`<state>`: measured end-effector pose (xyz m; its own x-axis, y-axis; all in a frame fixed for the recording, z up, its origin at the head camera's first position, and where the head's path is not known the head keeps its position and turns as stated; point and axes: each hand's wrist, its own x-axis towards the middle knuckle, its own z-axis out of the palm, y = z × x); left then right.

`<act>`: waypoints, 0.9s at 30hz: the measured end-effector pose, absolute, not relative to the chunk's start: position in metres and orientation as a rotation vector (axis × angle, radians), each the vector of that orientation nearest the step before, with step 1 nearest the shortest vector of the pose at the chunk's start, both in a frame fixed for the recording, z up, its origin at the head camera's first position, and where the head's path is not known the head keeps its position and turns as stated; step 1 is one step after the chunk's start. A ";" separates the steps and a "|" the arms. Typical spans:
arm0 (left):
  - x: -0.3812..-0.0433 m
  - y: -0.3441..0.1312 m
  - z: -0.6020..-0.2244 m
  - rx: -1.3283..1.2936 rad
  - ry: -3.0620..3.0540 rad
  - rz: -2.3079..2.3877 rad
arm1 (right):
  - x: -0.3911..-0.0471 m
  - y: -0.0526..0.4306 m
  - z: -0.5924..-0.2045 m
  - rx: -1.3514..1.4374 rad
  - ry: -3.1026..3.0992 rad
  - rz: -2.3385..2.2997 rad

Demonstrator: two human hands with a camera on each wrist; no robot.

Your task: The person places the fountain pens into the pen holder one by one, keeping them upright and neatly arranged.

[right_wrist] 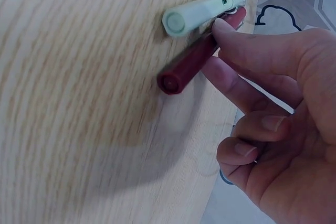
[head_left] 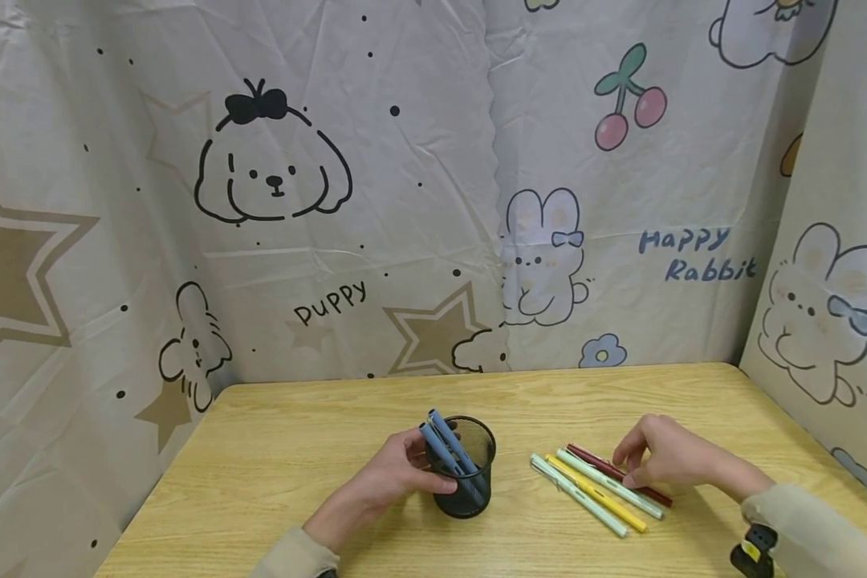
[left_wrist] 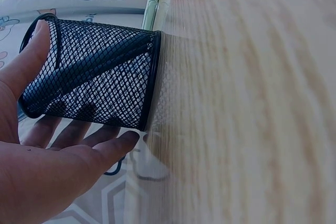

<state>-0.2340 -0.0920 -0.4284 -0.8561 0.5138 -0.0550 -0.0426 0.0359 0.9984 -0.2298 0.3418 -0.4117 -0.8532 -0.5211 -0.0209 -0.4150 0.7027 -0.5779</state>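
Observation:
My left hand (head_left: 397,475) grips a black mesh pen holder (head_left: 466,499), thumb on the near side and fingers round the other side. The holder stands upright on the table, with two blue pens (head_left: 448,441) leaning inside it. To the right, my right hand (head_left: 668,453) pinches a dark red pen (right_wrist: 191,64) between thumb and forefinger; its other fingers curl loosely. That pen still lies at table level beside a light green pen (head_left: 610,483). A yellow pen (head_left: 596,494) and another light green pen (head_left: 578,495) complete the slanting row.
The wooden table (head_left: 318,433) has a light grain. Behind it and at both sides hangs a pale printed cloth (head_left: 419,201) with cartoon drawings, meeting the table's back edge. The row of pens lies a short way right of the pen holder.

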 end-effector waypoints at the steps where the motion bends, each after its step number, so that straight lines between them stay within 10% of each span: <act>1: -0.234 -0.092 -0.429 0.479 1.920 1.874 | -0.230 0.342 -0.412 -0.757 2.726 -0.858; 27: -0.234 -0.092 -0.429 0.485 1.930 1.872 | -0.230 0.332 -0.413 -0.704 2.763 -0.805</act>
<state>-0.2344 -0.0920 -0.4288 -0.8569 0.5133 -0.0483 -0.0325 0.0397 0.9987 -0.2301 0.3322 -0.4134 -0.8722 -0.4877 -0.0376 -0.3911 0.7415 -0.5451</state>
